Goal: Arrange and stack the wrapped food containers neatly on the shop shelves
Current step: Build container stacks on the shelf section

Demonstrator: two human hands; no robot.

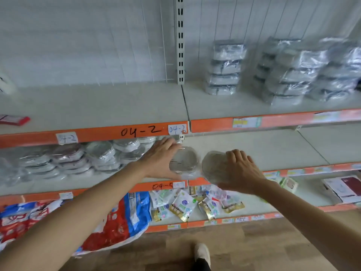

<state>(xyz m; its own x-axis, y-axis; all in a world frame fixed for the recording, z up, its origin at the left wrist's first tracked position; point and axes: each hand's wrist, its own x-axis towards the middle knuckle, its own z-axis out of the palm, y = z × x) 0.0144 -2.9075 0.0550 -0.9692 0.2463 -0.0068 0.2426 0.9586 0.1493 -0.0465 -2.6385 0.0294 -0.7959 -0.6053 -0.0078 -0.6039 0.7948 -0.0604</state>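
Left hand (162, 159), right hand (241, 171) gripping blurred wrapped containers (184, 160).

2 hands (162, 159), 2 held containers (184, 160)

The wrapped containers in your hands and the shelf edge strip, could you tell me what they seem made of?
Wrapped containers: apparently plastic under glossy clear film, which wrinkles and glints. Shelf edge strip: orange, smooth, probably painted metal or plastic; unclear.
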